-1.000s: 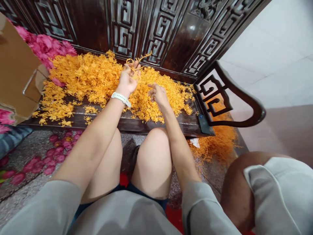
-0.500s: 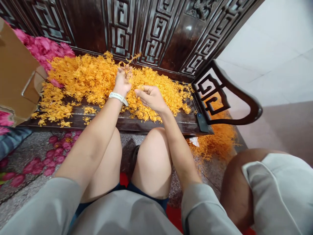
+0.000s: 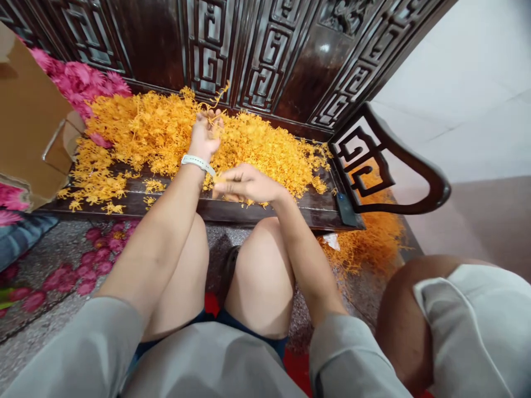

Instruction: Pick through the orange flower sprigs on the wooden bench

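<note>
A long heap of yellow-orange plastic flower pieces (image 3: 269,145), spidery in shape, covers the dark wooden bench seat (image 3: 307,216). Over the heap's middle, my left hand (image 3: 204,134) has its palm turned up and its fingers curled round a thin, branching yellow sprig (image 3: 220,94), whose tip sticks up toward the backrest. My right hand (image 3: 251,185) is in a pinch at the heap's front edge, close to the pale watch strap (image 3: 198,162) on my left wrist. A small yellow flower piece (image 3: 218,179) shows at its fingertips, partly hidden.
A cardboard box (image 3: 31,116) stands at the left beside pink flowers (image 3: 81,83). The bench's carved armrest (image 3: 415,207) closes off the right. Below it lies an orange strand pile (image 3: 373,243). Another person's knee (image 3: 409,315) is close on my right; pink blooms (image 3: 62,279) lie on the floor.
My right hand has moved down and left, from beside my left fingers to near my left wrist. My left hand keeps the sprig, which is tilted more upright.
</note>
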{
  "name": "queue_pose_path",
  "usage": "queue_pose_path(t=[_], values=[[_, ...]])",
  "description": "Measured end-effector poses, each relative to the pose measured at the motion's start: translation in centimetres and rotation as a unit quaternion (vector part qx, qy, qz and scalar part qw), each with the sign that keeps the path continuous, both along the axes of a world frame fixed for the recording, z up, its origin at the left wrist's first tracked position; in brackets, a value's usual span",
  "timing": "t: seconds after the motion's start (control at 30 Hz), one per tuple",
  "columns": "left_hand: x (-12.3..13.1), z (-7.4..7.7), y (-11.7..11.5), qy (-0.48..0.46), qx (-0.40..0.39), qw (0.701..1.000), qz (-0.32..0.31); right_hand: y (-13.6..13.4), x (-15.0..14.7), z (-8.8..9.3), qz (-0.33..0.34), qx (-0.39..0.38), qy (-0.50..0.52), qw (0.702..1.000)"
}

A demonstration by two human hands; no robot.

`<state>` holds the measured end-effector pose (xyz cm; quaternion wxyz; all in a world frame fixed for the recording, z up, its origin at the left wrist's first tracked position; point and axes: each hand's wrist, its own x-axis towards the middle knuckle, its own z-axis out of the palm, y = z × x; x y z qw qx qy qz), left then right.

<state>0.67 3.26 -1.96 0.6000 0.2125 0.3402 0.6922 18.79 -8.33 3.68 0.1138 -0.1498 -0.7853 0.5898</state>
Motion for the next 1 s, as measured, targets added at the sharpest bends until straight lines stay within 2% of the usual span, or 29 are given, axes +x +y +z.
queue_pose_path(t=[0.07, 0.17, 0.27, 0.37, 0.5, 0.6, 0.63, 0.7, 0.77, 0.8, 0.83, 0.87, 0.93, 1.0], values=[[-0.7, 0.3, -0.3, 0.012, 0.002, 0.999, 0.030, 0.7, 0.3, -0.2, -0.142, 0.017, 0.044, 0.989], [0.5, 1.2, -1.0, 0.003, 0.029, 0.998, 0.060, 3.0, 0.8, -1.5, -0.326, 0.001, 0.065, 0.943], [3.2, 1.8, -1.8, -0.017, 0.056, 0.998, 0.025, 4.4, 0.4, -2.6, -0.394, -0.023, 0.051, 0.917], [5.6, 1.9, -2.5, -0.019, 0.069, 0.997, -0.023, 4.3, -0.3, -2.7, -0.410, -0.025, 0.052, 0.910], [7.2, 1.9, -3.0, -0.022, 0.036, 0.999, -0.011, 3.8, -0.6, -2.3, -0.356, -0.040, 0.063, 0.932], [7.0, 1.8, -2.7, -0.021, 0.020, 1.000, 0.001, 3.3, -0.1, -1.8, -0.281, -0.044, 0.070, 0.956], [6.5, 1.7, -2.5, -0.024, 0.019, 0.999, 0.010, 3.0, 0.0, -1.6, -0.231, -0.046, 0.060, 0.970], [5.0, 1.5, -1.8, -0.037, 0.009, 0.998, 0.044, 1.9, 0.2, -1.1, -0.071, -0.049, 0.001, 0.996], [2.9, 1.2, -1.2, -0.056, -0.005, 0.995, 0.086, 0.9, 0.2, -0.5, 0.075, -0.046, -0.053, 0.995], [1.9, 1.1, -0.9, -0.068, -0.010, 0.992, 0.103, 0.5, 0.3, -0.4, 0.101, -0.043, -0.061, 0.992], [0.9, 1.0, -0.8, -0.077, -0.012, 0.990, 0.115, 0.5, 0.5, -0.3, 0.087, -0.039, -0.053, 0.994], [0.1, 1.0, -0.7, -0.084, -0.012, 0.989, 0.122, 0.7, 0.9, -0.4, 0.037, -0.036, -0.033, 0.998], [-1.0, 1.0, -0.8, -0.082, -0.010, 0.989, 0.121, 2.0, 2.1, -1.3, -0.121, -0.032, 0.001, 0.992], [-1.3, 1.1, -1.1, -0.053, -0.003, 0.994, 0.098, 4.3, 3.8, -2.9, -0.295, -0.008, 0.001, 0.955]])
